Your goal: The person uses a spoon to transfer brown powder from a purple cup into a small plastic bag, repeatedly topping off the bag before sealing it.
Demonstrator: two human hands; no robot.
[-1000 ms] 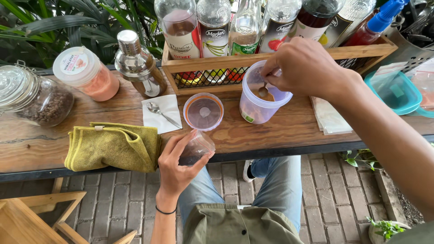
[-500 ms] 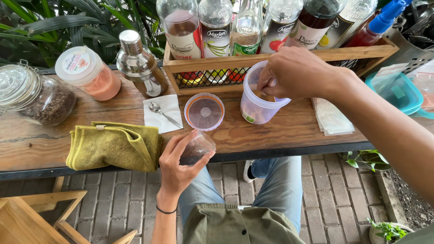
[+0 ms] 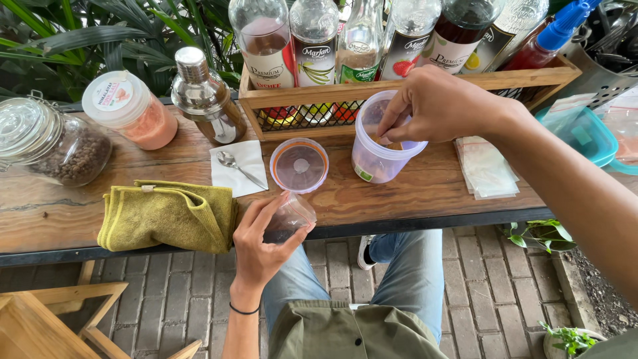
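Note:
My left hand (image 3: 260, 240) holds a small clear glass (image 3: 290, 217) tilted at the front edge of the wooden counter (image 3: 412, 193). My right hand (image 3: 438, 106) reaches down into a clear plastic tub (image 3: 375, 156) that stands in front of a wooden crate; its fingertips are inside the tub's mouth and what they touch is hidden. The tub's round lid (image 3: 299, 165) lies flat on the counter between the two hands.
A wooden crate (image 3: 412, 83) of syrup bottles stands behind the tub. A metal shaker (image 3: 203, 96), a pink-filled jar (image 3: 133, 110) and a glass jar of brown beans (image 3: 56, 143) stand at left. A spoon on a napkin (image 3: 238, 166), a yellow-green cloth (image 3: 169, 214), small bags (image 3: 485, 169), a teal container (image 3: 585, 133).
My right hand has shifted slightly inside the tub's mouth. The left hand still holds the glass in the same spot.

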